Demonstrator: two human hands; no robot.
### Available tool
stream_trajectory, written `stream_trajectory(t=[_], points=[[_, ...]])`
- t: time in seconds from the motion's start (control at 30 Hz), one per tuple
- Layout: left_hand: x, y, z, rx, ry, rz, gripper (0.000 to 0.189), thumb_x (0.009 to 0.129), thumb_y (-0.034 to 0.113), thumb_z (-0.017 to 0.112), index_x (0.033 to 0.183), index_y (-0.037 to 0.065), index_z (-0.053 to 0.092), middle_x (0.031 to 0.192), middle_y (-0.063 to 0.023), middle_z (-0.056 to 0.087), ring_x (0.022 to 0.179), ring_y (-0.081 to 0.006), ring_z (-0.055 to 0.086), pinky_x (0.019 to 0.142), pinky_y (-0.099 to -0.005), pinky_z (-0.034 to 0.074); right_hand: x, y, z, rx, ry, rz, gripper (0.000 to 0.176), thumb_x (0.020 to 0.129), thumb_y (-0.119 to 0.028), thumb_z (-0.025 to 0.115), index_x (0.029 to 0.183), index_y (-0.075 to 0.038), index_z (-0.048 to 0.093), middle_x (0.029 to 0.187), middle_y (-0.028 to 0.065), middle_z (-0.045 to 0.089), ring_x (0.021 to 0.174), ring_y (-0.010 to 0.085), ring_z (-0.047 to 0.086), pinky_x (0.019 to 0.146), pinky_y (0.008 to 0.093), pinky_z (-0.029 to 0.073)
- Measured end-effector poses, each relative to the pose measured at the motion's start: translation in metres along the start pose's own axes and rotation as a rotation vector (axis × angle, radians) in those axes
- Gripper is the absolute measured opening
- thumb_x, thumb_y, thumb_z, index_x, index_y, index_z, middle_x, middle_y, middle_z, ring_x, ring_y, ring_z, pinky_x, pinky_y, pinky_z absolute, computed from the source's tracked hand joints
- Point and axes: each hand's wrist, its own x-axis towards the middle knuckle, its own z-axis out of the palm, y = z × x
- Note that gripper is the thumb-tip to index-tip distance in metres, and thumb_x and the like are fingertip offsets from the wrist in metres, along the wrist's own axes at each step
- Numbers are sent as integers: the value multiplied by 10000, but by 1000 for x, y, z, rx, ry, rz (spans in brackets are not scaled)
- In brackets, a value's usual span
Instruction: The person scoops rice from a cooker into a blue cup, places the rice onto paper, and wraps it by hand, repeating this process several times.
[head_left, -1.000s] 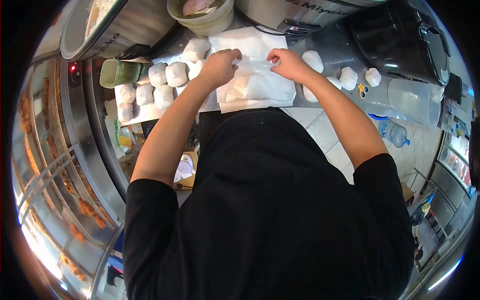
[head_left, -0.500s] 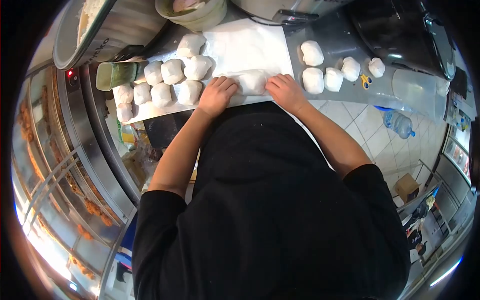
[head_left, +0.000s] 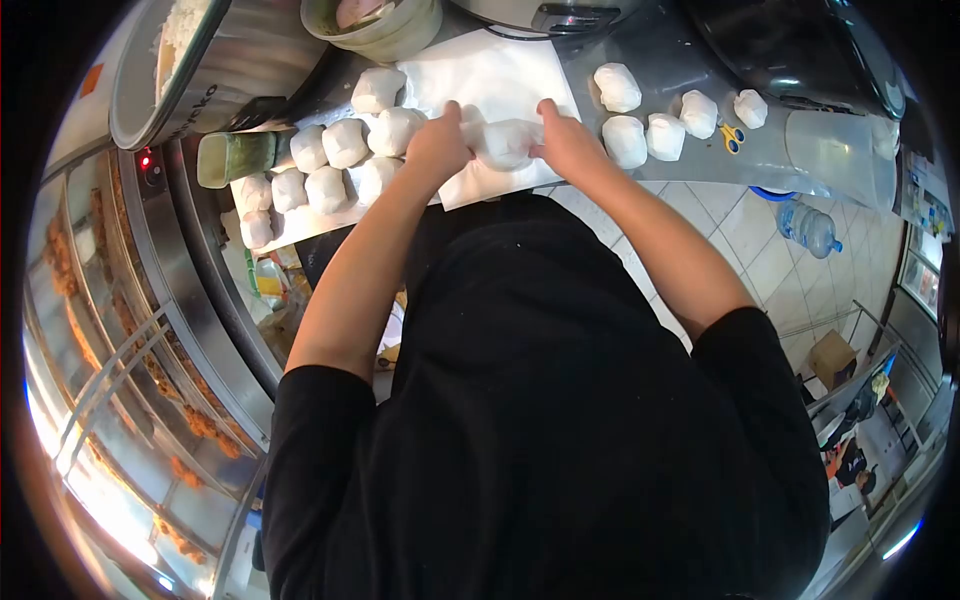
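A white paper-wrapped bundle [head_left: 503, 145] lies between my hands on a stack of white paper sheets [head_left: 500, 75]. My left hand [head_left: 440, 145] closes on the bundle's left end, thumb pointing up. Around its right end, my right hand [head_left: 568, 145] is closed in the same way. What is inside the paper is hidden. Just left of my left hand sit several finished-looking white wrapped bundles [head_left: 345, 143] in rows; my forearm partly covers one of them.
More wrapped bundles [head_left: 625, 142] stand on the metal counter [head_left: 655, 65] at right, near yellow-handled scissors [head_left: 733, 138]. A greenish tub [head_left: 237, 158] is at left, a bowl [head_left: 385, 35] at the back. A glass display case [head_left: 150, 380] borders the left; a water bottle [head_left: 810, 230] lies on the floor.
Both hands have shifted from fingers-over-the-top to gripping the bundle's ends with thumbs up. The paper sheets have turned slightly, and the bundle sits a little farther from my body.
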Motion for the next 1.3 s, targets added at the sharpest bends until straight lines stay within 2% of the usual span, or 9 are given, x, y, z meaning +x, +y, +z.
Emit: stream_trajectory(t=[0.1, 0.27, 0.43, 0.53, 0.73, 0.93, 1.1, 1.23, 1.3], points=[[11, 18, -7, 311, -29, 68, 337, 757, 209, 873, 933, -4, 679, 1053, -180, 755, 1059, -392, 715, 850, -485, 568, 17, 3, -4, -291, 102, -275, 395, 830, -206, 850, 1137, -34, 669, 1008, 220, 725, 1025, 434, 703, 884, 506, 549], [-4, 1, 1, 26, -22, 170, 134, 847, 101, 741, 905, 1, 672, 1083, -247, 713, 996, -432, 698, 841, -485, 567, 6, -7, -14, -156, -259, -107, 313, 867, -220, 802, 1123, -60, 721, 1182, 194, 668, 1120, 365, 692, 901, 460, 574], [-48, -13, 65, -323, 474, 236, 61, 867, 31, 693, 891, -11, 655, 984, -213, 656, 883, -413, 658, 777, -478, 552, -48, 27, 76, 163, 532, -299, 398, 908, -193, 742, 1276, -60, 671, 1265, 163, 657, 1036, 365, 685, 866, 454, 571], [-63, 0, 83, -259, 641, 341, 252, 896, -5, 645, 1137, -52, 705, 1147, -233, 651, 946, -400, 682, 894, -471, 549, -65, 5, 82, -22, 532, -271, 553, 937, -235, 723, 1417, -1, 577, 1419, 133, 567, 1188, 332, 598, 999, 451, 497], [-69, 30, 58, -504, 374, 216, 415, 928, 157, 622, 1250, -99, 676, 1245, -285, 696, 1129, -418, 687, 1003, -450, 526, -65, -5, 89, -162, 407, -120, 610, 927, -207, 703, 1475, 0, 534, 1551, 123, 456, 1318, 346, 485, 1088, 502, 388], [-64, 73, 28, -650, 85, -145, 615, 838, 322, 764, 1250, -107, 609, 1173, -272, 710, 1088, -369, 709, 932, -416, 562, -70, -3, 78, -95, 336, -96, 279, 923, -223, 653, 1086, -8, 726, 1559, 135, 423, 1390, 327, 432, 1147, 501, 346], [-28, 53, 55, -885, 96, -209, 908, 706, 259, 919, 1372, -72, 398, 1175, -273, 665, 1049, -326, 708, 890, -399, 594, -65, 6, 65, 30, 234, -61, 373, 952, -228, 634, 1231, 11, 697, 1498, 177, 442, 1379, 358, 437, 1150, 484, 353], [-56, 81, 31, -1506, 26, -128, 871, 810, 59, 873, 1459, -29, 298, 1373, -298, 540, 1148, -313, 654, 979, -385, 563, -59, 14, 42, 762, 335, -123, 506, 1061, -302, 515, 1468, -5, 550, 1419, 188, 547, 1322, 328, 509, 1133, 389, 377], [-66, 104, 28, -1418, 59, -59, 841, 855, 40, 847, 1484, -28, 293, 1320, -274, 598, 1143, -284, 656, 1022, -379, 538, -84, -9, -9, 1370, 212, 17, 525, 1086, -400, 490, 1447, -27, 569, 1348, 110, 617, 1303, 215, 514, 1113, 377, 384]])
